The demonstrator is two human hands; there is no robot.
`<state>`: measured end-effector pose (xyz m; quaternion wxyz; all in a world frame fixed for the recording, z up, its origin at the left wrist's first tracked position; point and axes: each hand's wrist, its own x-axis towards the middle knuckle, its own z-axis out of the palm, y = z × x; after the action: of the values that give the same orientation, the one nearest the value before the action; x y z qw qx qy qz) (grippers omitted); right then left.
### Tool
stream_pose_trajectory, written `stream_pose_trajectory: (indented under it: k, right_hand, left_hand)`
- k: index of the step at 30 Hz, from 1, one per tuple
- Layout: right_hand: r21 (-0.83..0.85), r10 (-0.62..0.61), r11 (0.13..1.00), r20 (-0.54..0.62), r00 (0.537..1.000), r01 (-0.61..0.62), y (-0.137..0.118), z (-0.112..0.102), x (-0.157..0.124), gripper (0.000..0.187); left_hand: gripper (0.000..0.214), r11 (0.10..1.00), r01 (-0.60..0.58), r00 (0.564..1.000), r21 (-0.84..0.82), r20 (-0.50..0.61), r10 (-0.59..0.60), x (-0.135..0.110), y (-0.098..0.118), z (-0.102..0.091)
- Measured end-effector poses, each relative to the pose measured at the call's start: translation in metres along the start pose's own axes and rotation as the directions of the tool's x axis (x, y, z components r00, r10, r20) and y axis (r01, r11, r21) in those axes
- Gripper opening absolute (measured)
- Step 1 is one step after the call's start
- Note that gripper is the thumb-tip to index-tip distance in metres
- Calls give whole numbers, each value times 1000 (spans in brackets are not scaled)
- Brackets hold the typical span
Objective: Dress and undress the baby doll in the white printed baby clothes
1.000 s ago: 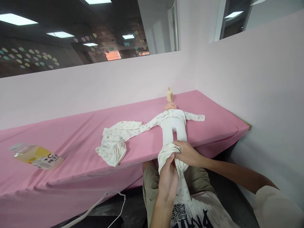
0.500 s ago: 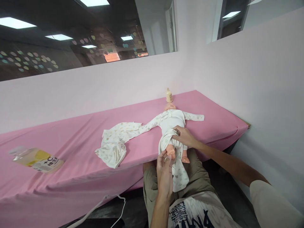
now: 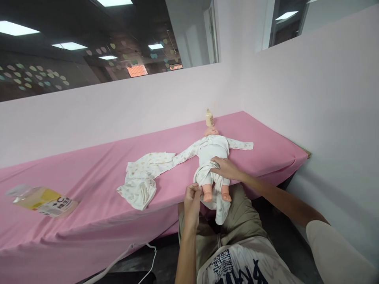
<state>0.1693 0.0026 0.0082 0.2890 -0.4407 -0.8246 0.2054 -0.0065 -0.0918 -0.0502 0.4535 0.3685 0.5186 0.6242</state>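
Note:
A baby doll [image 3: 212, 150] in a white top with patterned sleeves lies on its back on the pink-covered table [image 3: 174, 185]. Its bare feet reach over the front edge, just above my lap. Patterned white baby pants [image 3: 204, 173] are bunched about its legs, with one pant leg hanging past the edge. My right hand [image 3: 226, 169] grips the bunched pants between thumb and fingers, over the doll's thighs. Beside the foot on the left, my left hand [image 3: 192, 201] is closed in a pinch on the edge of the pants; the fingertips are partly hidden.
Another patterned white garment [image 3: 142, 177] lies crumpled left of the doll, touching its sleeve. A bottle with a yellow label [image 3: 47, 201] is at the far left. Behind the doll's head stands a small cream bottle [image 3: 209, 118]. Walls border the back and right.
My left hand has moved left off the doll's foot to the edge of the pants. The foot has lowered, and the hanging pant leg has risen. My right hand has shifted slightly left.

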Motion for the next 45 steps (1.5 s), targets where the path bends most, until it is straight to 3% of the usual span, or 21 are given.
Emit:
stream_pose_trajectory:
  k: [4,8,13,16,20,22,26,30,33,35,36,38,39,40,41,43,44,45]
  right_hand:
    - [-16,-30,999,59,998,31,1,1,-11,50]
    - [-79,-71,994,94,993,79,2,7,-22,69]
    - [-187,-112,973,119,987,133,3,14,-22,63]
    - [-208,-89,972,111,990,111,1,14,-18,45]
    - [-256,-48,964,106,993,74,0,14,-13,16]
    - [-272,-69,958,113,991,97,0,16,-12,10]
    - [-323,-52,943,90,995,78,1,20,-4,10]
    - [-273,8,962,-11,1000,-11,2,18,3,19]
    - [-164,-13,987,-70,997,1,1,13,-5,27]
    - [-53,-15,999,-154,988,7,1,11,-19,35]
    - [10,7,1000,-231,973,-4,2,12,-30,35]
    - [155,112,987,-415,903,-50,6,20,-54,27]
    - [236,188,969,-496,848,-77,9,27,-67,20]
    - [318,272,942,-546,793,-105,14,37,-81,16]
    - [395,358,909,-570,740,-136,19,48,-93,14]
    - [541,516,818,-535,669,-197,29,75,-114,14]
    - [610,580,761,-490,651,-219,32,88,-122,14]
    - [681,624,691,-395,674,-240,33,101,-127,16]
  left_hand:
    - [55,937,-181,978,299,157,139,15,12,-12]
    - [35,731,-399,909,554,341,238,24,27,-17]
    - [30,373,-536,837,758,417,355,52,28,-21]
    - [27,231,-537,794,811,393,464,66,26,-19]
    - [22,116,-498,825,859,429,367,71,25,-14]
    - [22,43,-492,838,870,459,294,71,25,-15]
    - [22,-99,-521,819,848,530,222,75,29,-18]
    - [25,-141,-530,834,836,544,89,72,38,-19]
    - [27,-49,-532,846,845,533,-3,60,53,-17]
    - [30,46,-572,820,819,568,72,50,67,-9]
    - [33,81,-616,785,784,601,150,45,74,-2]
    - [43,61,-741,659,669,707,256,38,87,20]
    - [47,11,-790,597,613,764,246,37,92,33]
    - [47,-42,-813,564,580,804,188,38,96,47]
    - [44,-95,-823,554,560,829,80,40,98,60]
    - [32,-201,-811,578,550,806,-128,49,100,83]
    - [27,-235,-804,589,546,783,-197,54,99,90]
    - [22,-240,-803,594,546,767,-242,60,98,95]
